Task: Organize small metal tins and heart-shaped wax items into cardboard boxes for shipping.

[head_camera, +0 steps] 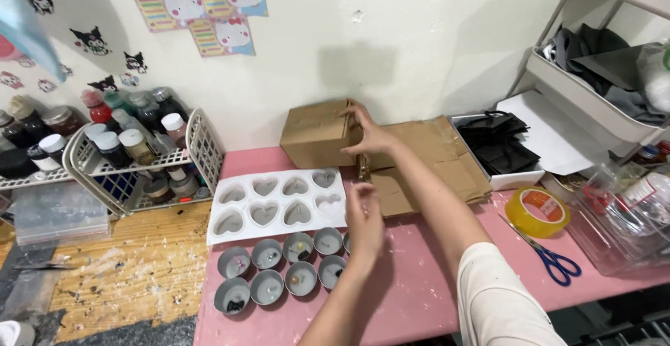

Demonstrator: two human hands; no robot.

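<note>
Upper middle of the frame: right hand [368, 137] lies flat against the right end of a small cardboard box [317, 134], fingers spread wide over its top edge and side, touching, not clearly gripping. Box sits at the back of the pink table [433, 276] against the white wall, long axis running left-right across the frame; it lies to the left of the right hand and up-frame from the left hand. Left hand [363, 222] hovers mid-frame, fingers loosely curled and part open, holding nothing visible, over the right edge of the white heart-shaped mould tray [276, 205] and just above the cluster of round grey tins [283, 269] with small bits inside. Right hand is the one on the box; left is near but apart from it. Flattened cardboard sheets [433, 161] lie just right of the box, under the right forearm. Further right: black folded items in a white tray [499, 147], roll of yellow tape [537, 211], blue-handled scissors [555, 261]. Left of frame: white wire basket [199, 147] of small jars and bottles. Cartoon stickers on the wall, upper left.
</note>
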